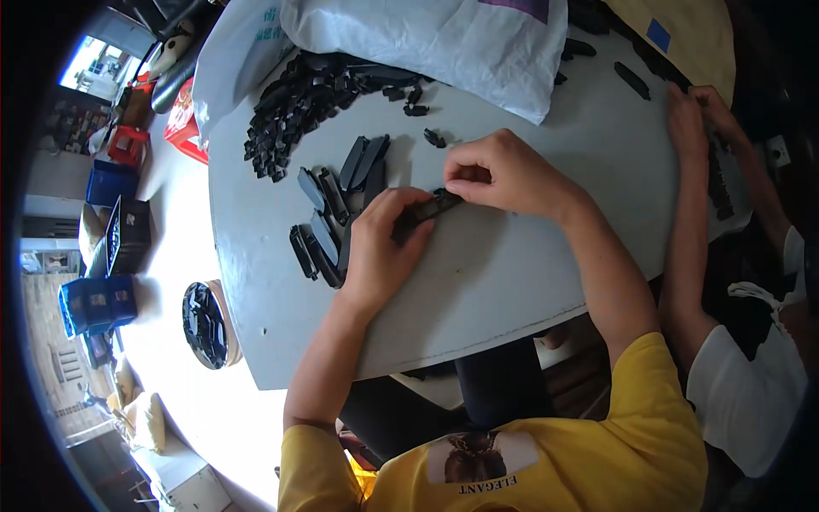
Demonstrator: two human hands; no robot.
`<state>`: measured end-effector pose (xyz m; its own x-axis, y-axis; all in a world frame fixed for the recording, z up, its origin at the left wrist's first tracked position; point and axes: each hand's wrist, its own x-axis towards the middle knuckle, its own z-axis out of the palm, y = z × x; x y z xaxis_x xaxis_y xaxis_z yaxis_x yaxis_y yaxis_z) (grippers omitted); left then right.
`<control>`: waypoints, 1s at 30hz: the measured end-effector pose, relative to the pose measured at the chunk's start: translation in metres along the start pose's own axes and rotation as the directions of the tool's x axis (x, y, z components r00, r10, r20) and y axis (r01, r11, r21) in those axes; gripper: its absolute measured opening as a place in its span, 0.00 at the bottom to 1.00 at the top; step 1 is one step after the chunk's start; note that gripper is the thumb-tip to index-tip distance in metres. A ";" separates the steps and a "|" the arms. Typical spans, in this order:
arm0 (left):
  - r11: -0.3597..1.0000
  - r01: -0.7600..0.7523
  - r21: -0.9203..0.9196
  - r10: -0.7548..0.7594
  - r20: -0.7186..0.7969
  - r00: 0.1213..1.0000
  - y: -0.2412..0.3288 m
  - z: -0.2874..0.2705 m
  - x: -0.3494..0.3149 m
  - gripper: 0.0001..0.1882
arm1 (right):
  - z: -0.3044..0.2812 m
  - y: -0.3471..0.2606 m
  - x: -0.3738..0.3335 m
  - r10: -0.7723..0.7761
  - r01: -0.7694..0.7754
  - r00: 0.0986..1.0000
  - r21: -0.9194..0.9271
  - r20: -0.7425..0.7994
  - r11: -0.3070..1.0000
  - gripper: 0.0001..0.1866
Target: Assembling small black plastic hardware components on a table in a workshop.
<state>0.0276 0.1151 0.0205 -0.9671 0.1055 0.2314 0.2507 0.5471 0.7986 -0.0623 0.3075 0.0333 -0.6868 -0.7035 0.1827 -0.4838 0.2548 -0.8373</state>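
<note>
My left hand [384, 243] is closed round a long, narrow black plastic piece [424, 209], which slants up to the right above the table. At that piece's right end, my right hand [503, 175] pinches with thumb and forefinger; anything small between those fingertips is hidden. Several long black plastic pieces [324, 235] with rounded ends lie in a loose group just left of my left hand. Beyond my right hand rests one small black part [434, 137]. A large heap of small black parts [294, 111] spreads over the far left of the table.
White plastic bags [426, 51] cover the far side of the grey table [461, 299]. A co-worker's hands [689, 115] are at the right edge, near a black piece [632, 81]. A round container of black parts [205, 326] stands left of the table, with blue crates [98, 303] beyond.
</note>
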 end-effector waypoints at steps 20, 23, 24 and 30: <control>0.998 -0.049 -0.035 0.051 0.049 0.998 -0.004 -0.001 0.005 0.14 | 0.012 -0.004 -0.004 -0.077 0.066 0.996 -0.209 -0.044 0.976 0.08; 0.996 -0.025 -0.082 0.032 0.080 0.996 -0.003 -0.001 0.004 0.14 | 0.012 -0.007 -0.007 0.037 -0.037 0.999 -0.118 -0.007 0.992 0.10; 0.995 -0.063 -0.071 0.069 0.080 0.994 -0.002 0.000 0.004 0.14 | 0.012 -0.009 -0.008 0.036 -0.037 0.999 -0.121 -0.007 0.992 0.10; 0.993 -0.049 -0.105 0.059 0.091 0.994 -0.003 0.002 0.003 0.14 | 0.018 -0.010 -0.009 -0.001 -0.006 1.000 -0.254 -0.026 0.967 0.12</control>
<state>0.0239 0.1152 0.0177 -0.9506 0.2124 0.2265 0.3010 0.4507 0.8404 -0.0413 0.2997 0.0313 -0.7005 -0.6859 0.1971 -0.6017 0.4191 -0.6799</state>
